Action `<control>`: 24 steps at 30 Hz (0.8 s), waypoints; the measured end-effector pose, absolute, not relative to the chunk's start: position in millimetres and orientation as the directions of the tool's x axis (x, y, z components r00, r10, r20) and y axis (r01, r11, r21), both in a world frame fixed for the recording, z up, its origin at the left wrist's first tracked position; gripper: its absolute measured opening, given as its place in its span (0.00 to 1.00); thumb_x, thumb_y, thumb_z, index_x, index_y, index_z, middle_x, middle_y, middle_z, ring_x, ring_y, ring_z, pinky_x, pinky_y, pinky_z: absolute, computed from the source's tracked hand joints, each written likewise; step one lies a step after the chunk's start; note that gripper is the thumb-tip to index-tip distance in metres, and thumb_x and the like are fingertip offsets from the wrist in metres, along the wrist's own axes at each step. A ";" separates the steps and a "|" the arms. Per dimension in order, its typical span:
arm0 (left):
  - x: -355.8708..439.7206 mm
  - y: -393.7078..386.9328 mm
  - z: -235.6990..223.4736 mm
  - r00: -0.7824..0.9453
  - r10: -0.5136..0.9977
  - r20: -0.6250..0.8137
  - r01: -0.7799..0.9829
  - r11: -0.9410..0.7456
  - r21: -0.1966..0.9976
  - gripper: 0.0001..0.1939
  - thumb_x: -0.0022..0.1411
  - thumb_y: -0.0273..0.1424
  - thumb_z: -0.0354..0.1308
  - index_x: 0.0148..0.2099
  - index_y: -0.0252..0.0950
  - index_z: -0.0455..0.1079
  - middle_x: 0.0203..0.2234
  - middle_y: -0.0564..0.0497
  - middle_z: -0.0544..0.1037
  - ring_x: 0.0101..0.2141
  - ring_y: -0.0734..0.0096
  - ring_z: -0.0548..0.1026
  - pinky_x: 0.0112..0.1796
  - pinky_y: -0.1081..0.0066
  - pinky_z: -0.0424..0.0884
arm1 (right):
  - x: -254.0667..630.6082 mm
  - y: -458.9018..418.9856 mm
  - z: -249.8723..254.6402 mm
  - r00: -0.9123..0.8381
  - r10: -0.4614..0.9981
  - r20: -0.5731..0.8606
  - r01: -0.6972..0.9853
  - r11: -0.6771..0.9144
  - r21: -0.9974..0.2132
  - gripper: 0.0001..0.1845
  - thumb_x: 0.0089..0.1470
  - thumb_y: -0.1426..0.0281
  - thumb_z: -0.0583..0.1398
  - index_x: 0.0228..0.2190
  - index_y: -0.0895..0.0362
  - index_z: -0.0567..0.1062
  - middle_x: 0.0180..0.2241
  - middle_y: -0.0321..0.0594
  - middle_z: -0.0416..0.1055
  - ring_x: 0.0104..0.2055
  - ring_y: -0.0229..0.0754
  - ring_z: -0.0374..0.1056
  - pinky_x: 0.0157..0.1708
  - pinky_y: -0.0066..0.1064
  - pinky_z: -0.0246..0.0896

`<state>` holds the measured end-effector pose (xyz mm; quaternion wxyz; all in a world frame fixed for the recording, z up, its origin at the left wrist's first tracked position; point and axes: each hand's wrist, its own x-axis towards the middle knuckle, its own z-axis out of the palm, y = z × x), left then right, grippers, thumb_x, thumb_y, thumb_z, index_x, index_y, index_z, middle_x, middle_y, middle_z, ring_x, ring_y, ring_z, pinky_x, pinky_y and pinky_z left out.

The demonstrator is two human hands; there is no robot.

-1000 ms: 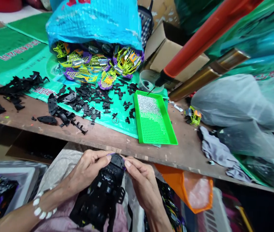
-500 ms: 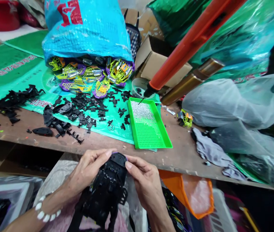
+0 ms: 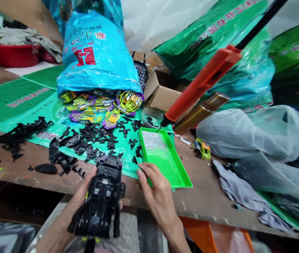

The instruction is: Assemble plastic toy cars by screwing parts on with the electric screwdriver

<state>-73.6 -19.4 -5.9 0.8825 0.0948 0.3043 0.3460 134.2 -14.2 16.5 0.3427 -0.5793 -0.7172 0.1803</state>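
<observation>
So the black toy car chassis (image 3: 103, 196) is up by the worktop's (image 3: 202, 200) front edge, with the left hand's (image 3: 82, 193) grip wrapped round its side, while the right hand (image 3: 157, 191) is just beside it, fingers curled with a narrow gap to the thumb, can't tell if anything's pinched there. Next to that there's a green tray (image 3: 182, 174) with tiny silvery pieces (image 3: 153, 141) heaped at the far end, then a clear tub (image 3: 146, 118) holding some black bits. Further back, a blue sack (image 3: 99, 66) has yellow-and-purple toy car bodies (image 3: 111, 117) poking out its mouth, and a red basin (image 3: 9, 56) is piled with cloths (image 3: 28, 39).
</observation>
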 end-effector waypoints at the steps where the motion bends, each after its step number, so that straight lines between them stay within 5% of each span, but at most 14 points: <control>1: -76.6 -9.5 -7.1 0.502 0.698 -0.510 -0.592 0.707 0.386 0.32 0.52 0.55 0.60 0.43 0.30 0.77 0.27 0.40 0.82 0.31 0.53 0.81 0.32 0.62 0.77 | 134.7 -12.2 8.1 -0.113 0.950 0.293 0.764 0.271 -0.586 0.14 0.62 0.69 0.53 0.41 0.58 0.77 0.43 0.50 0.74 0.44 0.44 0.72 0.44 0.37 0.70; 4: -78.1 14.4 -9.1 0.307 0.755 -0.580 -0.687 0.597 0.413 0.24 0.56 0.49 0.59 0.46 0.36 0.76 0.25 0.46 0.82 0.32 0.51 0.81 0.33 0.59 0.78 | 132.9 -8.3 -11.3 -0.120 0.954 0.273 0.853 0.240 -0.463 0.16 0.60 0.74 0.50 0.41 0.62 0.76 0.41 0.55 0.73 0.41 0.50 0.73 0.39 0.42 0.70; 9: -71.7 14.2 -0.2 0.274 0.747 -0.605 -0.743 0.564 0.360 0.24 0.63 0.46 0.52 0.51 0.34 0.73 0.29 0.45 0.82 0.31 0.55 0.81 0.35 0.59 0.78 | 125.2 6.2 -16.9 -0.102 0.963 0.249 0.944 0.173 -0.283 0.17 0.61 0.75 0.47 0.41 0.61 0.74 0.34 0.51 0.73 0.28 0.43 0.69 0.27 0.34 0.63; 14: -78.2 11.8 11.1 0.251 0.710 -0.658 -0.811 0.526 0.257 0.25 0.66 0.45 0.48 0.55 0.33 0.69 0.33 0.44 0.82 0.30 0.60 0.80 0.35 0.61 0.78 | 118.0 30.0 -20.0 -0.137 0.964 0.227 0.968 0.179 -0.177 0.18 0.56 0.81 0.47 0.37 0.57 0.74 0.35 0.49 0.72 0.30 0.42 0.67 0.25 0.31 0.58; 17: -79.2 17.3 12.2 0.272 0.721 -0.638 -0.819 0.521 0.240 0.24 0.65 0.45 0.51 0.54 0.33 0.70 0.33 0.44 0.82 0.30 0.60 0.80 0.35 0.62 0.77 | 120.0 36.3 -20.3 -0.190 0.962 0.197 0.958 0.225 -0.176 0.17 0.55 0.82 0.47 0.32 0.58 0.74 0.32 0.49 0.71 0.29 0.43 0.67 0.24 0.32 0.57; 24: -66.6 19.3 13.3 0.259 0.827 -0.499 -0.800 0.473 0.369 0.24 0.59 0.46 0.58 0.50 0.33 0.72 0.33 0.45 0.82 0.32 0.59 0.80 0.36 0.64 0.76 | 128.5 23.2 -20.6 -0.349 0.909 0.228 0.861 0.407 -0.305 0.17 0.61 0.78 0.47 0.41 0.59 0.73 0.32 0.45 0.72 0.31 0.41 0.70 0.32 0.32 0.66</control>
